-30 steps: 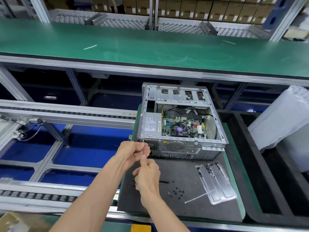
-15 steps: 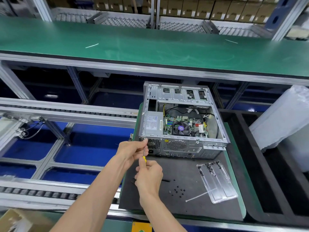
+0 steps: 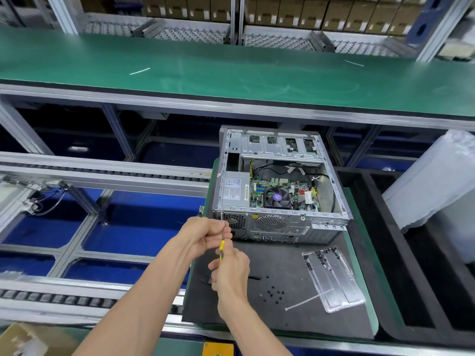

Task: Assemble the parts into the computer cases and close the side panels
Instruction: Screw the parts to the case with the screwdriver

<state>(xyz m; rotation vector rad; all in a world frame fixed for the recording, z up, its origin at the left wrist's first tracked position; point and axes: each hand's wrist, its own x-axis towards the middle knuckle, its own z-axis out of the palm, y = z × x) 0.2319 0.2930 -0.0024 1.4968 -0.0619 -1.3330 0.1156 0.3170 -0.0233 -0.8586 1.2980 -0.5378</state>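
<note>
While both hands (image 3: pixel 205 237) (image 3: pixel 231 276) pinch screwdriver (image 3: pixel 222 241), loose screws (image 3: pixel 273 295), clear tray (image 3: pixel 341 291) beside case (image 3: pixel 277 222).

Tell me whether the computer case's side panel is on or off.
Off. The computer case lies with its open side up, motherboard and cooler fan exposed.
</note>
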